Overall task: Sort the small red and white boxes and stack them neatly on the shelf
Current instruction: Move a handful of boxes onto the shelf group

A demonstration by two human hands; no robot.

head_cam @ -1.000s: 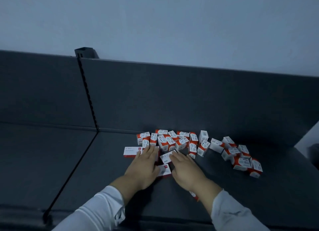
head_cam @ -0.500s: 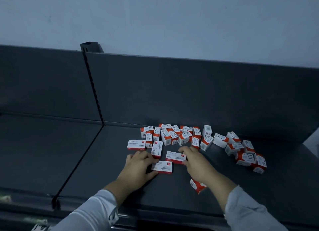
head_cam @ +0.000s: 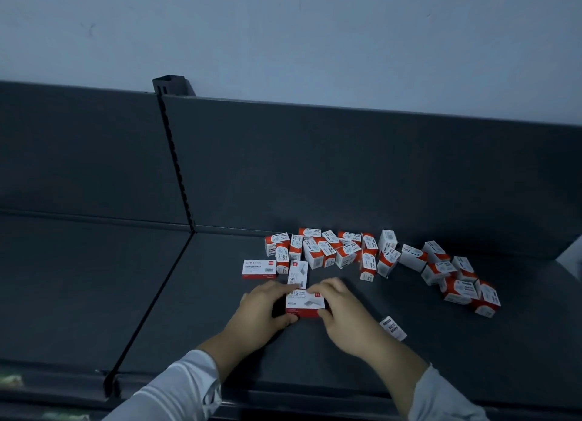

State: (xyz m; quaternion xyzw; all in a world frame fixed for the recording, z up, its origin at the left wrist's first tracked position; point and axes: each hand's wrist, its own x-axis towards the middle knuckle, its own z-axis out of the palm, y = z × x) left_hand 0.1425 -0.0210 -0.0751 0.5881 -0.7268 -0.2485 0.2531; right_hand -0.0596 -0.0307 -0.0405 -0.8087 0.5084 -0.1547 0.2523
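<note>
A flat red and white box (head_cam: 305, 302) lies on the dark shelf (head_cam: 220, 342), stacked on another flat box. My left hand (head_cam: 263, 310) grips its left end and my right hand (head_cam: 341, 313) grips its right end, fingers curled over the edges. Another flat box (head_cam: 297, 273) lies just behind them, and a third one (head_cam: 259, 268) lies further left. Several small cube-like red and white boxes (head_cam: 343, 252) are scattered in a loose row behind. More of them (head_cam: 459, 282) trail off to the right. One lone small box (head_cam: 393, 327) lies beside my right wrist.
The shelf has a dark back panel (head_cam: 346, 169) and a slotted upright post (head_cam: 174, 156) at the left, dividing it from a neighbouring shelf bay (head_cam: 78, 279). A pale wall (head_cam: 283, 27) rises behind. The shelf's front lip (head_cam: 315, 395) runs under my forearms.
Both hands came together: the two flat boxes that lay apart are now stacked between them. The view shifted slightly.
</note>
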